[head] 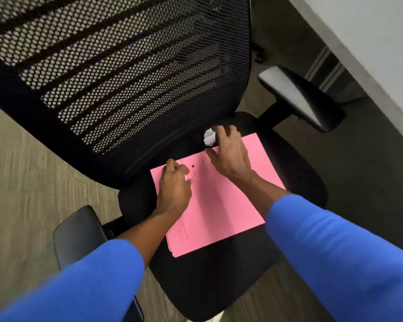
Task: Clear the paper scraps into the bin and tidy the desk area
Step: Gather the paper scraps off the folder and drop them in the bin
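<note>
Pink folder lies on the chair seat; left hand pinches a white scrap, right hand spread beside a crumpled paper

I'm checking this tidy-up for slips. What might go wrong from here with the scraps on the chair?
1. The white scrap sits at the back of the seat, by the right hand; a nudge might push it behind the seat.
2. The left hand seems closed on a small scrap while pressing the pink folder, which may slide off.
</note>
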The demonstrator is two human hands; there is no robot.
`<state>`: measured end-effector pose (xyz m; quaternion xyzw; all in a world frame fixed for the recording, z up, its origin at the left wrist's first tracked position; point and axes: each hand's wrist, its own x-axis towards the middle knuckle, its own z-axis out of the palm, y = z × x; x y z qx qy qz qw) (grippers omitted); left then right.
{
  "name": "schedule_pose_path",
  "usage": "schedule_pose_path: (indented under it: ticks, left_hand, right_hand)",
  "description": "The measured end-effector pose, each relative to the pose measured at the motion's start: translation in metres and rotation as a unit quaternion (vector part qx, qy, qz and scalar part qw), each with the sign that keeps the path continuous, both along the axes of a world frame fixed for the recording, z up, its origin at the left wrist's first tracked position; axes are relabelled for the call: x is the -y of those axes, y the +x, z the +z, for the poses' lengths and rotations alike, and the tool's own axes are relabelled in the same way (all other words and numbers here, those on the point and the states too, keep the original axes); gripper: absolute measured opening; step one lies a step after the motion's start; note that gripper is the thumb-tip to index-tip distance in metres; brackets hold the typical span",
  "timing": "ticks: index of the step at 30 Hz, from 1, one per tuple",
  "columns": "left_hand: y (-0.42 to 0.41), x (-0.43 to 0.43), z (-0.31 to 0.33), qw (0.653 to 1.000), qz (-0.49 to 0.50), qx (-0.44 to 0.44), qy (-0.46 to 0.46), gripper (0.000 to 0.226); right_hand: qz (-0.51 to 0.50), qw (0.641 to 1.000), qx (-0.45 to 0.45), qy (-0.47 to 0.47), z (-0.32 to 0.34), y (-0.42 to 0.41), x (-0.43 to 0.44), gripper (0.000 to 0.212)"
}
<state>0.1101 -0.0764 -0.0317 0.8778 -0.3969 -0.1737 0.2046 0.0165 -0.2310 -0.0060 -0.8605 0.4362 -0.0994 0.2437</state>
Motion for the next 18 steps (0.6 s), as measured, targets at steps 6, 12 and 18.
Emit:
schedule_pose_path:
  ticks: [6, 12, 18]
  left_hand:
    - [0.012, -0.002, -0.006, 1.000, -0.001, -0.017, -0.022, 0.019]
    - [0.021, -0.009, -0.007, 0.996, 0.020, -0.072, -0.057, 0.016]
    - [0.002, -0.015, 0.001, 0.985, 0.083, -0.128, -0.081, 0.009]
  right_hand:
    - [0.073, 0.993, -0.090, -0.032, -0.017, 0.041, 0.026, 0.051]
    - [0.007, 0.999, -0.015, -0.046, -0.016, 0.041, 0.034, 0.014]
    - [-0.124, 0.985, 0.121, 0.021, 0.002, 0.002, 0.015, 0.015]
